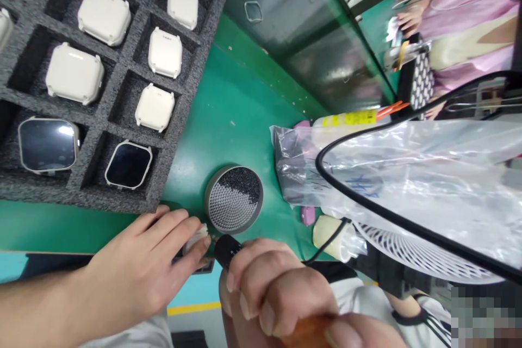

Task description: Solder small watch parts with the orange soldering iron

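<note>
My left hand is closed around a pale watch case at the front edge of the green table; the fingers cover most of it. In my right hand is a screwdriver, probably electric, with a black nose and an orange part by my thumb. Its nose points at the watch case; whether the tip touches cannot be made out. Just beyond both hands stands a round dish with a perforated plate and tiny dark screws on its far side.
A dark foam tray at the left holds several watch bodies, most pale back up and two screen up. Clear plastic bags and a black cable lie at the right. A co-worker in pink sits beyond the glass-like panel.
</note>
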A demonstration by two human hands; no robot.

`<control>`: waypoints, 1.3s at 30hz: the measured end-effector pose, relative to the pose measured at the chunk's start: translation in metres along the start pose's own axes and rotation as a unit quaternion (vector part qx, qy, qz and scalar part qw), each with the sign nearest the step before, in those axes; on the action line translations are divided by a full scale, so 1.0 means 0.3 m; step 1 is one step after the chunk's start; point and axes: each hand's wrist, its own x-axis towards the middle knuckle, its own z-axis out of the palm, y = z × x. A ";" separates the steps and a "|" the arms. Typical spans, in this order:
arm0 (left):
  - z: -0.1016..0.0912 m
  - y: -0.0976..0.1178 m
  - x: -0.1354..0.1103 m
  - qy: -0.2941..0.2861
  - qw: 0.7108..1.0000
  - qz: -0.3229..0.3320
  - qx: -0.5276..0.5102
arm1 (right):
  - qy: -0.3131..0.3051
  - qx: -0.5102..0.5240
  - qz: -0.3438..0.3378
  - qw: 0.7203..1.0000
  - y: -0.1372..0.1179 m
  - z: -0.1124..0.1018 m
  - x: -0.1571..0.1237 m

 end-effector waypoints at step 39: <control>-0.008 -0.002 -0.010 0.005 1.000 0.020 -0.015 | 0.195 0.058 -0.058 0.977 0.030 0.022 0.013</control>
